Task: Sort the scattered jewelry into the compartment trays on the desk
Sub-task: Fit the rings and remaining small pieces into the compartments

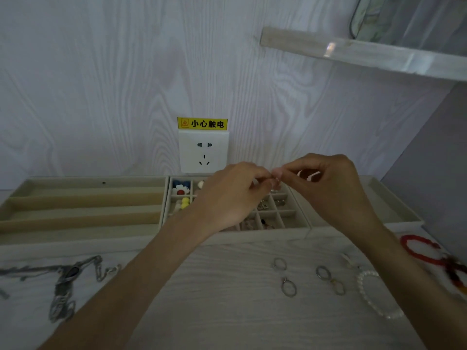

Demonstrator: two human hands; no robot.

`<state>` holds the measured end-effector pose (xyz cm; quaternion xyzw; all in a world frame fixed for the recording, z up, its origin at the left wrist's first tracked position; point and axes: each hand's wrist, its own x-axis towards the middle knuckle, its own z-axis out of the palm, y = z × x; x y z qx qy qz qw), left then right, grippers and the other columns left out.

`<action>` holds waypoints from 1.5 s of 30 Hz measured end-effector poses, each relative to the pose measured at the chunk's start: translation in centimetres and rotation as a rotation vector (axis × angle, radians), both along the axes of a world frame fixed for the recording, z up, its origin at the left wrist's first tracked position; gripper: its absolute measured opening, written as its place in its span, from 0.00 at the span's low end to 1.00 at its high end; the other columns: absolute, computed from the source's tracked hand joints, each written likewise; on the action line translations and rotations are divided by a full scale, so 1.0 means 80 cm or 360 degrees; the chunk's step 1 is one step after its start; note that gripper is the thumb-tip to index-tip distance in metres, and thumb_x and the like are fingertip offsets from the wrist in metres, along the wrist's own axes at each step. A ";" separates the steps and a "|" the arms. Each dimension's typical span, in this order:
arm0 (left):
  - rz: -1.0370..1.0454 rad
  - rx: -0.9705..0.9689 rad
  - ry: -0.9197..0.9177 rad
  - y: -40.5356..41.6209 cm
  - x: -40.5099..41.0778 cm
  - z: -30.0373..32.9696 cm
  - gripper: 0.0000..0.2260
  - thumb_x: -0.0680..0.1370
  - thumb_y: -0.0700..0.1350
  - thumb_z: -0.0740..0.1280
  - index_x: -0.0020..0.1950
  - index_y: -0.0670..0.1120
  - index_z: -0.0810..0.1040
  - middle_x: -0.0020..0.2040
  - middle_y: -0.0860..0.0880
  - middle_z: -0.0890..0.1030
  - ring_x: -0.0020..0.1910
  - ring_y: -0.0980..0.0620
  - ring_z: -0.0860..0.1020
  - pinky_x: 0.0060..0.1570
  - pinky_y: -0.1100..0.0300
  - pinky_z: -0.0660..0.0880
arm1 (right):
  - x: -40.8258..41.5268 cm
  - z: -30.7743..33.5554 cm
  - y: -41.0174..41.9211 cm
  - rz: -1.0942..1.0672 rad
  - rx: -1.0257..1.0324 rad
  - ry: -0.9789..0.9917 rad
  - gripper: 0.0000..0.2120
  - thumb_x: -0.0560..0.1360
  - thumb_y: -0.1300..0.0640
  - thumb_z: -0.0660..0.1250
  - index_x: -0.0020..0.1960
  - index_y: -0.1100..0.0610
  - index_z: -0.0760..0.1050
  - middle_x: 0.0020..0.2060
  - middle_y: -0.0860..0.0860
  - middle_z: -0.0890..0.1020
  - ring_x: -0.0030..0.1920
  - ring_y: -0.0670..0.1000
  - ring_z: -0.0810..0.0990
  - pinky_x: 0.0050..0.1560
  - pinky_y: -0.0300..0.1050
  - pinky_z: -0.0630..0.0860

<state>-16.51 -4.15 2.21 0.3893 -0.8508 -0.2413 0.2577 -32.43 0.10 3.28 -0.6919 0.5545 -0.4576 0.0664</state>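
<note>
While raised over the gridded tray, left hand and right hand meeting fingertip to fingertip, pinching one tiny, unidentifiable jewelry piece; rings lying near right on desk.

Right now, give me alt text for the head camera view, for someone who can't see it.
Both hands, left hand and right hand, meet fingertip to fingertip above a grid tray on a desk, pinching something too small to identify. Rings, a white bead bracelet and a red bracelet lie loose on the right, chains on the left.
</note>
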 end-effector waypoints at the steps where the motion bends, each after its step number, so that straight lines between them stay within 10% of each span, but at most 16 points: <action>1: 0.0022 -0.0013 -0.0056 -0.001 0.002 0.001 0.12 0.79 0.54 0.60 0.53 0.53 0.81 0.46 0.56 0.78 0.43 0.57 0.76 0.44 0.58 0.74 | 0.001 -0.001 0.002 -0.0009 -0.0041 0.0064 0.04 0.70 0.55 0.73 0.39 0.47 0.81 0.32 0.38 0.80 0.33 0.39 0.77 0.33 0.26 0.68; 15: 0.0127 -0.0011 -0.0500 -0.013 0.026 -0.008 0.09 0.78 0.54 0.62 0.55 0.59 0.79 0.53 0.56 0.80 0.48 0.54 0.78 0.44 0.59 0.73 | -0.032 -0.023 0.011 0.0119 0.0829 0.0290 0.04 0.72 0.54 0.70 0.40 0.53 0.83 0.31 0.42 0.80 0.30 0.34 0.74 0.33 0.25 0.67; 24: 0.0138 -0.0023 -0.0506 -0.018 0.029 -0.012 0.09 0.78 0.53 0.62 0.54 0.58 0.79 0.52 0.57 0.81 0.46 0.55 0.78 0.43 0.61 0.72 | -0.023 -0.016 -0.006 0.0150 0.0932 0.0704 0.07 0.73 0.48 0.68 0.37 0.44 0.79 0.31 0.43 0.80 0.34 0.42 0.76 0.40 0.43 0.73; 30: 0.0139 -0.0026 -0.0511 -0.019 0.030 -0.012 0.08 0.78 0.53 0.62 0.54 0.58 0.79 0.51 0.57 0.81 0.45 0.56 0.77 0.42 0.62 0.71 | -0.009 -0.019 -0.021 0.0071 0.0923 0.1196 0.09 0.76 0.50 0.65 0.47 0.50 0.83 0.31 0.39 0.77 0.31 0.38 0.74 0.29 0.31 0.65; 36: 0.0131 -0.0031 -0.0525 -0.021 0.030 -0.012 0.09 0.78 0.53 0.62 0.54 0.58 0.79 0.51 0.56 0.81 0.46 0.55 0.78 0.36 0.64 0.68 | 0.000 -0.013 -0.027 0.0070 0.0899 0.1556 0.15 0.75 0.47 0.65 0.43 0.58 0.81 0.38 0.53 0.83 0.39 0.52 0.81 0.30 0.39 0.65; 45: 0.0122 -0.0035 -0.0498 -0.022 0.029 -0.014 0.09 0.78 0.53 0.62 0.55 0.58 0.79 0.52 0.56 0.81 0.41 0.56 0.75 0.35 0.65 0.68 | 0.018 -0.017 -0.024 -0.0015 0.0793 0.1779 0.12 0.76 0.53 0.62 0.36 0.57 0.75 0.27 0.48 0.67 0.32 0.51 0.71 0.29 0.42 0.63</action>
